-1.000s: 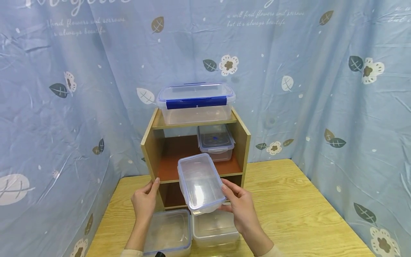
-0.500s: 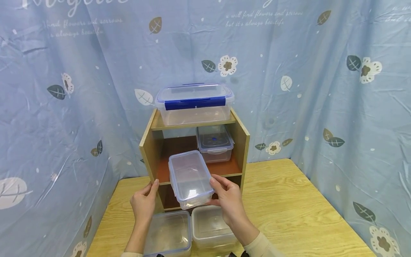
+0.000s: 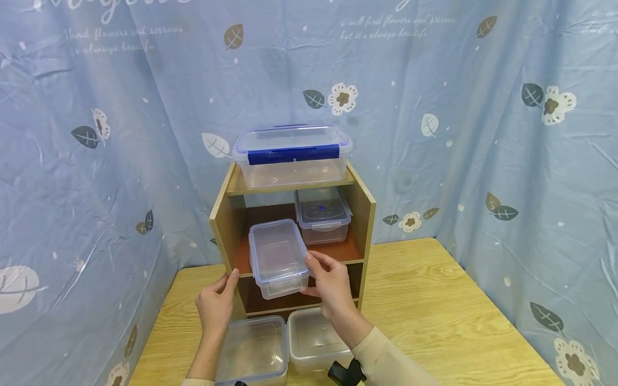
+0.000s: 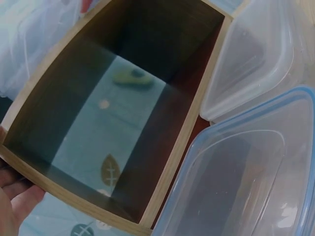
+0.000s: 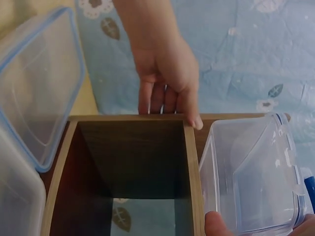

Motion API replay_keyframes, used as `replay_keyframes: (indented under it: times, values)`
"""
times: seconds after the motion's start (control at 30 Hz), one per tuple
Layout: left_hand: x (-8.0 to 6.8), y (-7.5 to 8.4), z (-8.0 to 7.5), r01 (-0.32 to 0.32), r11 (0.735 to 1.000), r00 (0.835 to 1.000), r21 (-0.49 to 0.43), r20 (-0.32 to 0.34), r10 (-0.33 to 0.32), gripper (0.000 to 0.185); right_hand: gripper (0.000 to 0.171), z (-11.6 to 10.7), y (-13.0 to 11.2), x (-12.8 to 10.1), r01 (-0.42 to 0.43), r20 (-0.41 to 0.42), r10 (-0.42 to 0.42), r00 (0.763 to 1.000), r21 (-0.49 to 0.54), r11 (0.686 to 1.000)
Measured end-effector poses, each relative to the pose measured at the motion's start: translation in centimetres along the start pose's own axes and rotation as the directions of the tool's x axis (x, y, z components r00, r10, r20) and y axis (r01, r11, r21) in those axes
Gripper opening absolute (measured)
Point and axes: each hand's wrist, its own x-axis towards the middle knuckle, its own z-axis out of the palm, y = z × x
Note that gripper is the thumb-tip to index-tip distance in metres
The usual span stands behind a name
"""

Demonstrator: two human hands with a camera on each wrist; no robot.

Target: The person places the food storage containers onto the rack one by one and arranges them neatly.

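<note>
My right hand (image 3: 330,287) grips a clear food container (image 3: 280,252) with a blue-edged lid by its front right corner. The thumb lies near the lid's edge, and the fingers reach below. Tilted up toward me, the container overlaps the left part of the upper compartment of a small wooden shelf (image 3: 368,230). With thumb on the front edge and fingers along the outer side, my left hand (image 3: 214,308) holds the shelf's left side panel. The right wrist view shows that left hand (image 5: 170,73) at the panel and the held container (image 5: 251,177) beside the front board.
A smaller lidded container (image 3: 323,214) stands at the compartment's right. A large box with a blue clasp (image 3: 292,155) sits on top. Two more containers, one blue-edged (image 3: 253,346) and one whitish (image 3: 316,338), stand on the table (image 3: 434,311) before the shelf. Curtains (image 3: 415,134) surround it.
My right hand has carried the food container left and forward, from in front of the shelf to the upper compartment's opening. My left hand has stayed at the side panel.
</note>
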Motion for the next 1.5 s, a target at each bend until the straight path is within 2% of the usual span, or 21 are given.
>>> replay_keyframes:
  times: [0.37, 0.6, 0.7, 0.83, 0.9, 0.93, 0.97, 1.0, 1.03, 1.07, 1.1, 1.13, 1.2, 1.23, 1.3, 1.33, 1.4, 1.43, 1.5]
  values:
    - [0.0, 0.1, 0.2, 0.016, 1.0, 1.0, 0.0, 0.005, -0.016, 0.04, 0.042, 0.9, 0.1, 0.3, -0.003, 0.02, 0.003, 1.0, -0.015, 1.0]
    - [-0.1, 0.4, 0.3, 0.029, 1.0, 1.0, 0.002, 0.003, -0.029, 0.041, 0.053, 0.2, 0.5, 0.1, -0.003, 0.132, 0.009, 0.991, -0.045, 0.999]
    - [-0.1, 0.5, 0.3, 0.022, 1.0, 1.0, 0.006, -0.001, -0.022, 0.041, 0.056, 0.0, 0.5, 0.0, 0.011, 0.155, -0.001, 0.988, -0.059, 0.998]
    - [-0.1, 0.5, 0.4, 0.01, 1.0, 1.0, 0.017, -0.004, -0.01, 0.039, 0.058, -0.4, 0.5, -0.2, 0.09, 0.158, -0.071, 0.985, -0.12, 0.989]
    - [-0.2, 0.6, 0.4, 0.011, 1.0, 1.0, 0.016, -0.002, -0.011, 0.039, 0.056, -0.9, 0.6, -0.4, 0.18, 0.143, -0.153, 0.978, -0.198, 0.963]
    - [-0.2, 0.6, 0.4, 0.013, 1.0, 1.0, 0.014, 0.001, -0.013, 0.039, 0.054, -1.1, 0.6, -0.5, 0.246, 0.14, -0.217, 0.966, -0.245, 0.938]
    - [-0.2, 0.6, 0.4, 0.016, 1.0, 1.0, 0.013, 0.004, -0.016, 0.04, 0.051, -1.4, 0.6, -0.7, 0.326, 0.143, -0.296, 0.945, -0.294, 0.899]
    - [-0.2, 0.6, 0.4, 0.017, 1.0, 1.0, 0.014, 0.006, -0.017, 0.04, 0.048, -1.6, 0.7, -0.8, 0.421, 0.156, -0.391, 0.907, -0.348, 0.838]
    - [-0.2, 0.6, 0.4, 0.018, 1.0, 1.0, 0.015, 0.008, -0.018, 0.04, 0.044, -1.9, 0.7, -0.9, 0.518, 0.176, -0.492, 0.853, -0.405, 0.753]
    - [-0.2, 0.6, 0.4, 0.021, 1.0, 1.0, 0.015, 0.011, -0.021, 0.04, 0.041, -2.2, 0.8, -0.9, 0.607, 0.202, -0.589, 0.782, -0.457, 0.65]
    - [-0.3, 0.6, 0.4, 0.023, 1.0, 1.0, 0.015, 0.014, -0.024, 0.04, 0.039, -2.4, 0.8, -1.0, 0.69, 0.238, -0.679, 0.695, -0.487, 0.535]
    - [-0.3, 0.6, 0.4, 0.026, 1.0, 1.0, 0.015, 0.016, -0.027, 0.04, 0.038, -2.6, 0.9, -1.0, 0.761, 0.284, -0.751, 0.596, -0.497, 0.416]
    - [-0.4, 0.6, 0.4, 0.032, 0.999, 0.999, 0.02, 0.019, -0.032, 0.04, 0.036, -2.9, 0.9, -1.2, 0.85, 0.375, -0.832, 0.409, -0.488, 0.198]
    - [-0.4, 0.7, 0.4, 0.035, 0.999, 0.999, 0.02, 0.018, -0.036, 0.04, 0.035, -2.9, 1.0, -1.3, 0.874, 0.414, -0.848, 0.33, -0.474, 0.109]
    - [-0.5, 0.7, 0.3, 0.041, 0.999, 0.999, 0.022, 0.012, -0.041, 0.039, 0.033, -3.0, 0.9, -1.4, 0.898, 0.485, -0.85, 0.205, -0.439, -0.034]
    - [-0.5, 0.8, 0.3, 0.042, 0.999, 0.999, 0.025, 0.008, -0.042, 0.039, 0.032, -3.0, 0.9, -1.5, 0.898, 0.516, -0.842, 0.156, -0.43, -0.098]
    - [-0.6, 0.9, 0.2, 0.04, 0.999, 0.999, 0.028, -0.002, -0.04, 0.038, 0.032, -2.9, 1.0, -1.6, 0.884, 0.571, -0.816, 0.091, -0.424, -0.198]
    - [-0.6, 1.0, 0.2, 0.038, 0.999, 0.999, 0.028, -0.005, -0.038, 0.038, 0.033, -2.9, 1.0, -1.7, 0.871, 0.594, -0.801, 0.073, -0.428, -0.239]
    - [-0.6, 1.0, 0.2, 0.034, 0.999, 0.999, 0.032, -0.01, -0.034, 0.038, 0.035, -2.9, 1.1, -1.7, 0.845, 0.64, -0.765, 0.07, -0.446, -0.295]
